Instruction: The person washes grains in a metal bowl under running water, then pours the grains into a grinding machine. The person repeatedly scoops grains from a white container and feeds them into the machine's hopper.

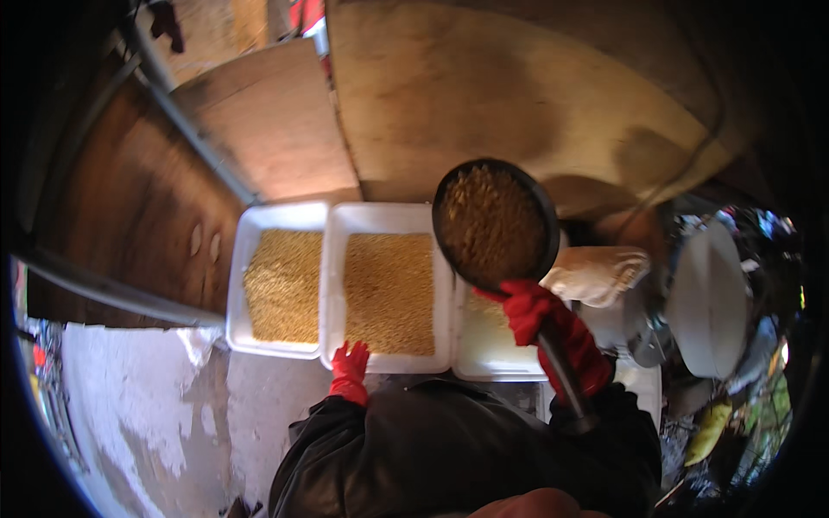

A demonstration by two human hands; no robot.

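My right hand (557, 332), in a red glove, is closed round the handle (566, 380) of a long-handled round dark pan (550, 203). Brownish-yellow grains (490, 224) fill the pan, which is held up over the far right part of the row of white tubs. At the near left corner of the middle white tub (389, 364), my left hand (350, 371), also red-gloved, touches the rim with its fingers apart. Golden grains (389, 293) cover the bottom of that tub. The right-hand white tub (501, 369), partly hidden by the pan and my right arm, holds something pale.
Another white tub (281, 347) with golden grains stands at the left. Wooden boards (518, 78) rise behind the row. Right of the pan lie a pale, cloth-like bundle (600, 272) and a large white round container (708, 302). A metal bar (194, 134) runs along the left board.
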